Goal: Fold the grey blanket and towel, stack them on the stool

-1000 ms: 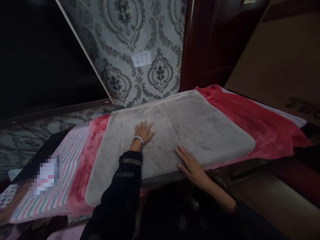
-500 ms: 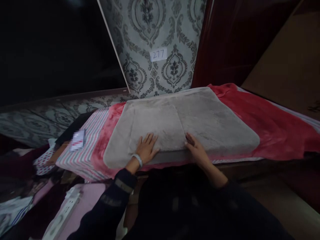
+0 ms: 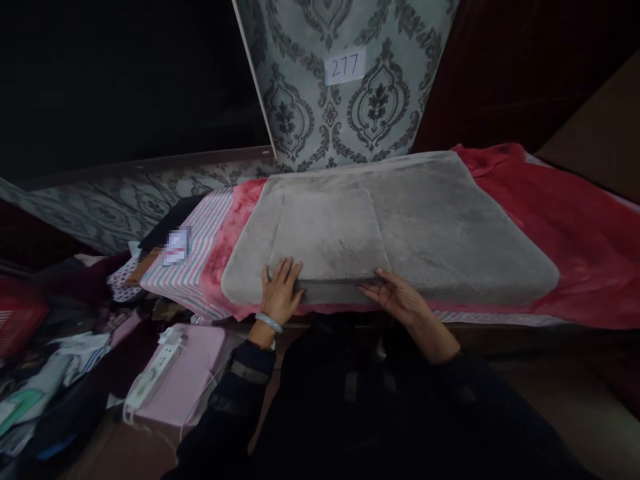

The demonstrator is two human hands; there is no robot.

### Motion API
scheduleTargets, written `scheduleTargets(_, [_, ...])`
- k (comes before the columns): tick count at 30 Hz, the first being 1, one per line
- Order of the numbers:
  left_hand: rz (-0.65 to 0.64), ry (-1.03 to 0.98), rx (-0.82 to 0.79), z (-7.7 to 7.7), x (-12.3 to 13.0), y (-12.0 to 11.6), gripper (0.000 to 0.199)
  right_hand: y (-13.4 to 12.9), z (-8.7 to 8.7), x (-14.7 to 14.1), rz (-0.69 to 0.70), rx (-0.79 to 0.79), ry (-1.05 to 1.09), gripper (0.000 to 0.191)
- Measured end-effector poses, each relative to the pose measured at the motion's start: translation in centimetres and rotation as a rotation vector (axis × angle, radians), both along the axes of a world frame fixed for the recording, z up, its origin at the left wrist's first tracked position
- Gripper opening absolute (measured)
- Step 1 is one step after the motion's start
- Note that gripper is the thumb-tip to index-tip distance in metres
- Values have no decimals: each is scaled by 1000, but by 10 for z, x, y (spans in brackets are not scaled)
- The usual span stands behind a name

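Note:
A grey plush cloth (image 3: pixel 450 227) lies spread out, its front edge hanging over the near side. On its left part is a square grey plush piece (image 3: pixel 327 230), whose front edge casts a dark line. My left hand (image 3: pixel 280 293), with a bracelet at the wrist, lies with fingers spread on the square piece's front left corner. At the front right corner, my right hand (image 3: pixel 397 297) has its thumb on top of the plush edge and its fingers just below, the edge between them. Whether the square is sewn on or loose I cannot tell.
Beneath the grey cloth are a red plush cover (image 3: pixel 540 213) and a striped sheet (image 3: pixel 203 223). Behind stand a large dark screen (image 3: pixel 130 80) and a patterned wall with a "277" label (image 3: pixel 345 65). A power strip (image 3: pixel 155 373) rests on a pink surface (image 3: pixel 195 380), near piled clothes (image 3: pixel 75 363).
The view has shifted, showing more of the floor at left. My right hand has turned palm upward, its fingers moving below the square's front edge. My left hand stays at the left corner.

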State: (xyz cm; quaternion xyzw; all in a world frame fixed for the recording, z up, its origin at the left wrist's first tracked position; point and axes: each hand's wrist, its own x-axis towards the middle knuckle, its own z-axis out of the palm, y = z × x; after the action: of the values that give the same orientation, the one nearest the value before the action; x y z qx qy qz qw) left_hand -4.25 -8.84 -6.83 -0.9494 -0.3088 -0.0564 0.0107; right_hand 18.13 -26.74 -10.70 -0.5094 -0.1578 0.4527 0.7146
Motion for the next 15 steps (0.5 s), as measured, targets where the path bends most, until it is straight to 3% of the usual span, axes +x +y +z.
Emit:
scheduleTargets(6, [-26,-90,-2,-7,-2,5,63,12,13,-20,92,19,96,23])
scheduleTargets(11, [-75,-216,3,-16,-3,11,62,21,23,-33,-3,0,349,19])
scheduleTargets(15, [-103,-256,-10,-19,-4,17,62,30,29,-41,-83,-19,389,24])
